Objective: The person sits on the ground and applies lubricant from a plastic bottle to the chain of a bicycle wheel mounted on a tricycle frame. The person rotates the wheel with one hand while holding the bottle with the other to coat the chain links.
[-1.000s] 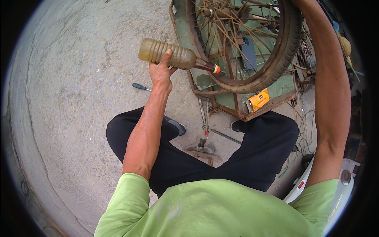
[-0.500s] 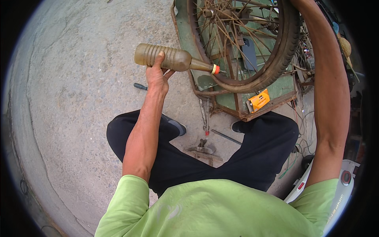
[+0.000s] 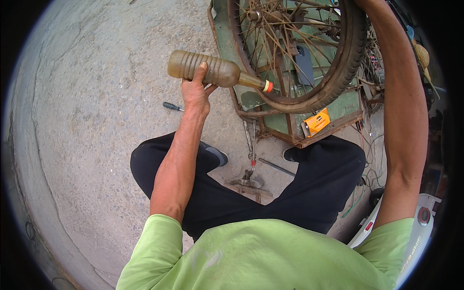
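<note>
My left hand (image 3: 195, 94) is wrapped round a ribbed, cloudy brown plastic bottle (image 3: 224, 72) with a long tapered neck. The bottle lies nearly level, tipped slightly down towards its red cap (image 3: 269, 87). That capped end is at the lower left rim of a rusty spoked wheel (image 3: 333, 94) with a worn tyre; whether it touches the rim I cannot tell. My right arm reaches up along the right side. Only the edge of my right hand (image 3: 366, 4) shows at the top border, beside the tyre; its fingers are out of sight.
Behind the wheel is a green panel with a rusty frame (image 3: 302, 144), bearing an orange box (image 3: 316, 123). A screwdriver (image 3: 171, 106) lies on the concrete to the left. Pliers (image 3: 251, 145) and a metal bar (image 3: 276, 166) lie between my feet. Cables (image 3: 372, 159) trail at right.
My left hand has shifted the bottle slightly to the right, its capped end moving further over the wheel rim. The wheel and my right arm look almost unchanged.
</note>
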{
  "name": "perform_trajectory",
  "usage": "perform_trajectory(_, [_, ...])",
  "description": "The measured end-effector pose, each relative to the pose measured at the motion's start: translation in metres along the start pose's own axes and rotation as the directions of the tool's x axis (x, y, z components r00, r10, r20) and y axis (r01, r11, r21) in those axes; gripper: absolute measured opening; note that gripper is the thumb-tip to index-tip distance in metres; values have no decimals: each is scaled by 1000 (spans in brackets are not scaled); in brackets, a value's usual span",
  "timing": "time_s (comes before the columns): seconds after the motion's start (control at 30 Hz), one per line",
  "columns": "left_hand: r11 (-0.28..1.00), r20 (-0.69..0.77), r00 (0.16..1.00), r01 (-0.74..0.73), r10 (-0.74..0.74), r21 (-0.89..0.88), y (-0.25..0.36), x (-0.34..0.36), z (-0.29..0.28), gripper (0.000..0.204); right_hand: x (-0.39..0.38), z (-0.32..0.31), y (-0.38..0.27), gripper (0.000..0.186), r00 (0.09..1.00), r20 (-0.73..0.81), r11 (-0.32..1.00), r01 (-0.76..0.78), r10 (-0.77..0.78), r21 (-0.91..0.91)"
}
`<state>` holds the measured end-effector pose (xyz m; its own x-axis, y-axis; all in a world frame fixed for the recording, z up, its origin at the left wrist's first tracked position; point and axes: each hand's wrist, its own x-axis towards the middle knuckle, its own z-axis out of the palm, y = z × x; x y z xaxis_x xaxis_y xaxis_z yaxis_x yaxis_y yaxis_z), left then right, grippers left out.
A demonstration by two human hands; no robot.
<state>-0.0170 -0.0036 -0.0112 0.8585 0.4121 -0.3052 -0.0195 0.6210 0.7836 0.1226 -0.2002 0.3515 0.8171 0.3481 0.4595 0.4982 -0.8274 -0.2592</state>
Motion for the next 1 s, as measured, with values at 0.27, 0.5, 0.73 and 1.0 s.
perform_trajectory(0.27, [992, 36, 993, -116, 114, 50, 8, -5, 7, 69, 0, -1, -3, 60, 1000, 8, 1000, -1, 1, -19])
perform_trajectory(0.5, [990, 53, 991, -130, 127, 60, 11, -9, 9, 71, -5, -5, -1, 62, 998, 26, 998, 54, -55, 28])
perform_trajectory(0.73, [997, 20, 998, 60, -59, -47, 4, -2, 0, 68, -1, -1, -6, 63, 1000, 16, 1000, -24, 24, 0])
perform_trajectory(1.0, [984, 13, 992, 123, -123, -129, 5, -2, -1, 70, -8, 0, -1, 60, 1000, -9, 999, -26, 26, 37])
